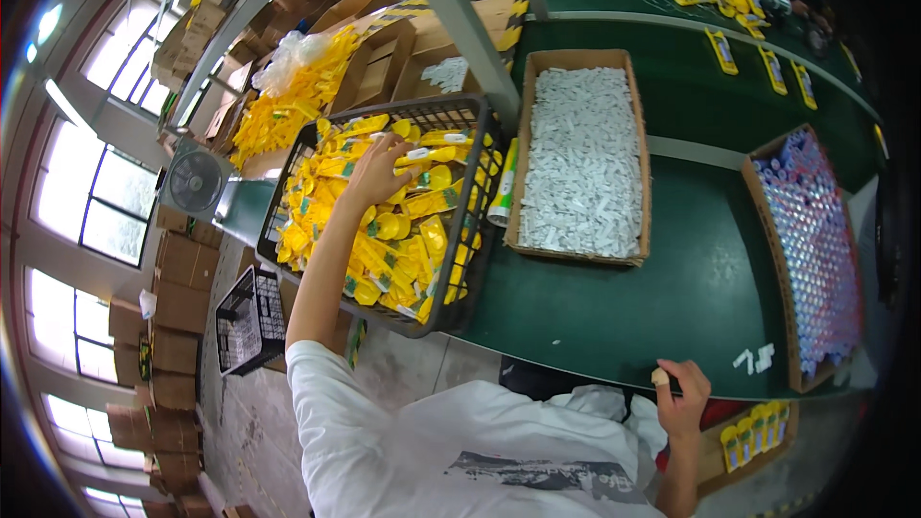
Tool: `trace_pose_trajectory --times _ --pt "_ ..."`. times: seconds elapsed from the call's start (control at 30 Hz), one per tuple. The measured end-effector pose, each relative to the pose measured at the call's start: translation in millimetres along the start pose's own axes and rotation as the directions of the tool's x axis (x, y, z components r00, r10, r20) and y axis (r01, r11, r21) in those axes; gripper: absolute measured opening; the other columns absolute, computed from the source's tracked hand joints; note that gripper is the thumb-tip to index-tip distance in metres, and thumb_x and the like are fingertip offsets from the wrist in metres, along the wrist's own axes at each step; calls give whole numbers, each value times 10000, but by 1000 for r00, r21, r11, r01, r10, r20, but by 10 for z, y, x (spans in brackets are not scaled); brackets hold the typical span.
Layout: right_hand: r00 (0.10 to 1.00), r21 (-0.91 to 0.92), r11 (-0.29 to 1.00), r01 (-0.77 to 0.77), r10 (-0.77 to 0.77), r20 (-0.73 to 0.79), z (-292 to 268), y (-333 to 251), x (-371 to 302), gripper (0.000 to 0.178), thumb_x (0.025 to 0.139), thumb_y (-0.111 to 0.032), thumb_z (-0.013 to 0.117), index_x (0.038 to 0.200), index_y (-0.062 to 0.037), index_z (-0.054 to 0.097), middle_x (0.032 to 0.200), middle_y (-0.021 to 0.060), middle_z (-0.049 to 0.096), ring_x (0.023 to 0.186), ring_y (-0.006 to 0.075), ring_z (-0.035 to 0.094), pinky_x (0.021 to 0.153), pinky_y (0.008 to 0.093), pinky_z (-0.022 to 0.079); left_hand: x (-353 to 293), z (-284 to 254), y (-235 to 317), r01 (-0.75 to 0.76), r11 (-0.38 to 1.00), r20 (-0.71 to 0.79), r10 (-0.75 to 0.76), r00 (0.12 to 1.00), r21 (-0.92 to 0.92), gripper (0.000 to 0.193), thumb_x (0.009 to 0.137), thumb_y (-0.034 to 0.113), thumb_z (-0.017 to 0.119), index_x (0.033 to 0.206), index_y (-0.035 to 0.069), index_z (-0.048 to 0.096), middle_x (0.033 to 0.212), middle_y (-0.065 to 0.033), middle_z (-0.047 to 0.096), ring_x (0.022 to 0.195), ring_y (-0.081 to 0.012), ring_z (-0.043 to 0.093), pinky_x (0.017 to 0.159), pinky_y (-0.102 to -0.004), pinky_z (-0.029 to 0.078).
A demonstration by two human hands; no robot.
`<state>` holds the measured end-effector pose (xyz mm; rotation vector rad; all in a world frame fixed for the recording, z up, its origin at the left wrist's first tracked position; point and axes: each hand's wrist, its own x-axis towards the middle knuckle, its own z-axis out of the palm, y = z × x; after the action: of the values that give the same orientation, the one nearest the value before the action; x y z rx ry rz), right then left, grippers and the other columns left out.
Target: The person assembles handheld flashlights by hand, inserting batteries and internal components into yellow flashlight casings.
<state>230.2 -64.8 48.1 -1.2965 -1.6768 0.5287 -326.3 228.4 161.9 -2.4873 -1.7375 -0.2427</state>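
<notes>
Half-spread fingers of the left hand (386, 168) lay among yellow pieces (384, 259) in the black crate (413, 328), any grip untellable, so pinching one gently seemed best; the right hand (683, 398) curled at the tabletop (576, 307) edge, its hold unclear.

A: lighting's decent ngl, but the windows (91, 182) down the left are mostly blown out white, and there's a bluish flare curving along that rim.

B: yeah, and the light tube (71, 107) up there is glaring too. Desk (585, 302) just gets a faint sheen, shadows look pretty soft.

A: fisheye's bending everything toward the edges, corners go black. Upper right is super dim, hard to make stuff out.

B: middle holds up tho, yellow packs (369, 264) are bright and reasonably sharp. Fine print's too small to tell.
</notes>
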Motion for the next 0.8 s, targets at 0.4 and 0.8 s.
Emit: trace_pose_trajectory --times 0.4,0.8 --pt "782 -409 725 -554 284 -555 -872 397 -403 453 843 -135 808 1278 -70 700 1305 150 648 1208 374 601 1036 449 503 156 135 87 27 998 -58 -30 998 -54 308 851 114 766 1132 -7 725 1120 -190 689 1101 -427 643 939 -473 516" --pt "884 -389 828 -404 243 -400 -675 882 -48 326 875 -31 745 1200 -47 734 1239 140 653 1171 365 613 1036 441 498 208 -425 -137 39 999 -154 -41 987 -15 454 904 139 660 1312 -58 631 1207 -272 683 1107 -443 652 975 -466 517"
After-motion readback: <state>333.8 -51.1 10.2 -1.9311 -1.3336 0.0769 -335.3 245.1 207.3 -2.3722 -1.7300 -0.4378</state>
